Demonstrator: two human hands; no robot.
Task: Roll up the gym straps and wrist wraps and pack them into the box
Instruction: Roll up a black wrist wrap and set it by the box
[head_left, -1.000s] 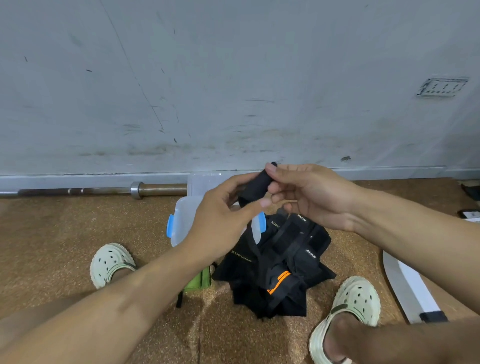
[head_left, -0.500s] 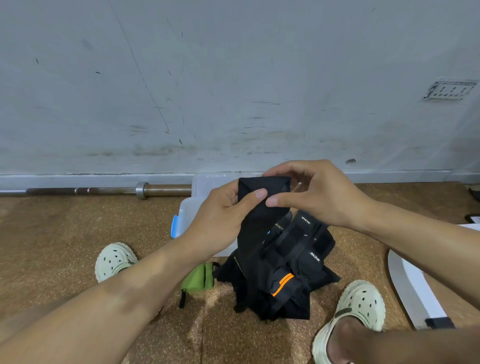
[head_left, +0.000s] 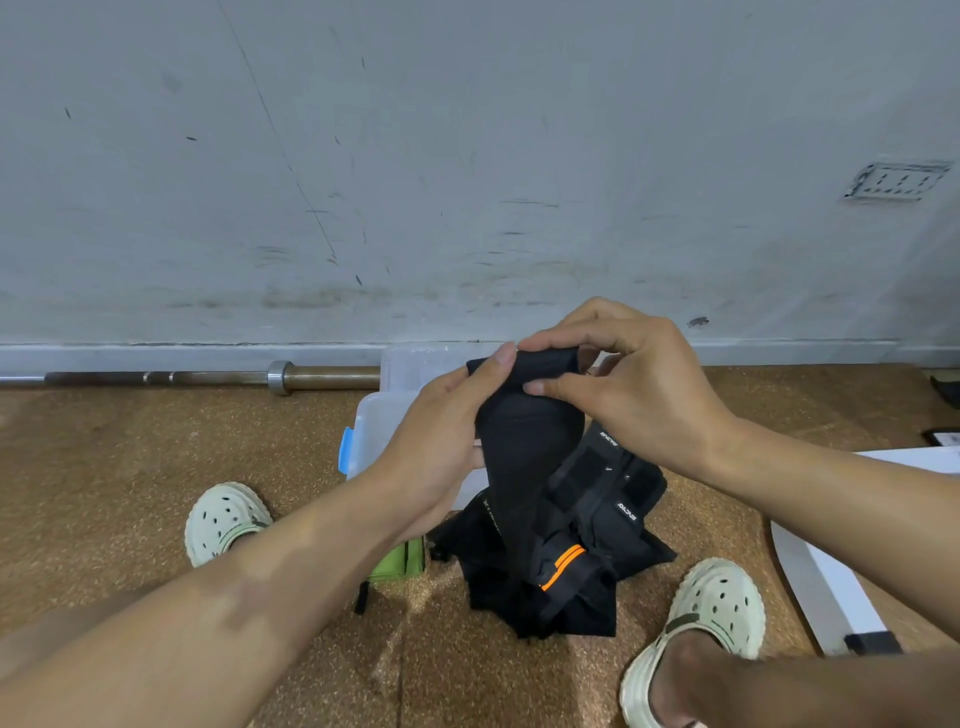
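Note:
A black wrist wrap (head_left: 527, 441) hangs in front of me, its top end rolled over. My left hand (head_left: 441, 441) pinches the roll's left end with thumb on top. My right hand (head_left: 628, 379) grips the roll's right end, fingers curled over it. The wrap's tail drops onto a pile of black straps and wraps (head_left: 571, 566) on the floor, one with orange stripes. A clear plastic box (head_left: 384, 415) with a blue latch sits behind my left hand, mostly hidden.
A barbell (head_left: 208, 376) lies along the wall at the left. A green strap (head_left: 397, 564) peeks out under my left forearm. My feet in pale clogs (head_left: 223, 519) flank the pile. A white board (head_left: 826, 571) lies at the right on the cork floor.
The wrap's top end, held as a narrow bunch a second ago, now lies spread wide and rolled over between both hands. Both hands have shifted slightly downward.

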